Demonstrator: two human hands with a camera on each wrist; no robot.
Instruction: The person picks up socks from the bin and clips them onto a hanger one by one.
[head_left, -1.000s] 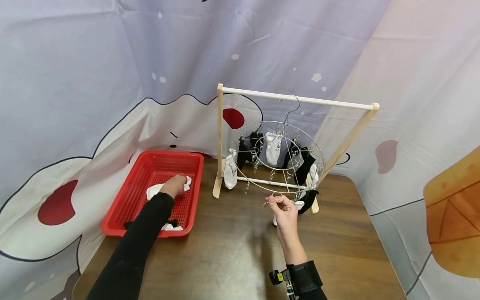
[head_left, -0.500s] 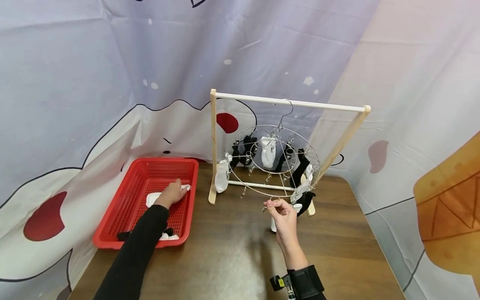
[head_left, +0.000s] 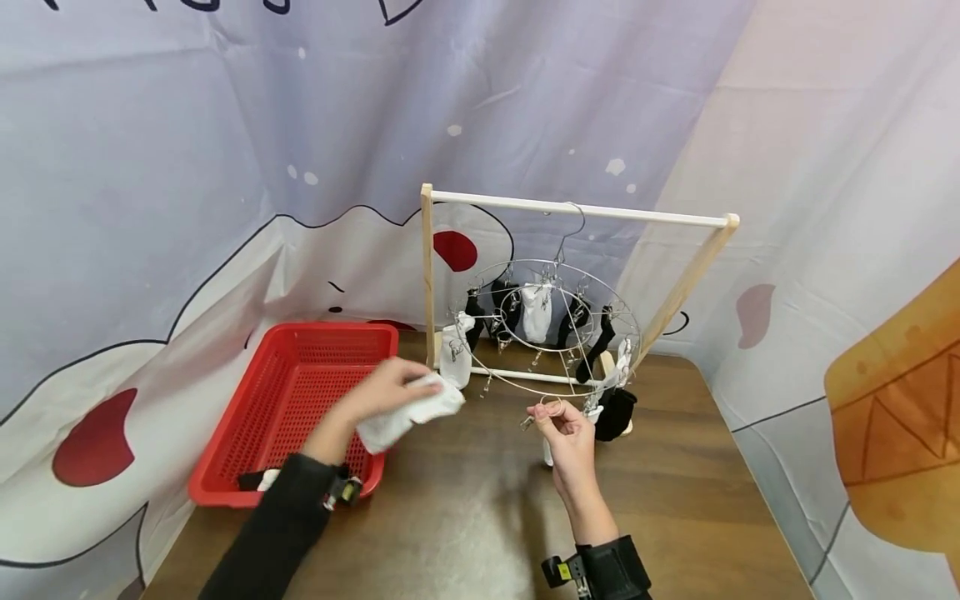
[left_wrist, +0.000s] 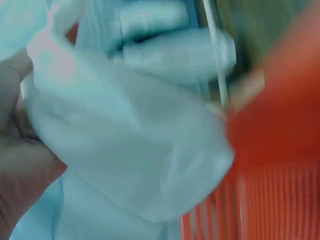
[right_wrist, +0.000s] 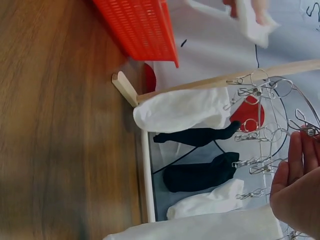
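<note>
In the head view my left hand [head_left: 381, 393] holds a white sock [head_left: 401, 421] over the right edge of the red basket [head_left: 333, 335]. The sock hangs spread and blurred in the left wrist view. My right hand [head_left: 572, 437] pinches a metal clip [head_left: 528, 422] at the near edge of the round wire sock hanger [head_left: 517, 385]. White and black socks hang around its rings, among them a white sock [right_wrist: 182, 110] and a black sock [right_wrist: 200, 176] in the right wrist view. Several clips hang bare.
A wooden stand with a white top bar [head_left: 630, 214] carries the hanger on the brown table [head_left: 465, 517]. Black and white socks [head_left: 258, 481] lie in the basket's near end, partly behind the left sleeve. A printed cloth [head_left: 352, 125] hangs behind.
My left hand has lifted the white sock out of the basket and moved it right toward the hanger. The right hand keeps its pinch on the clip.
</note>
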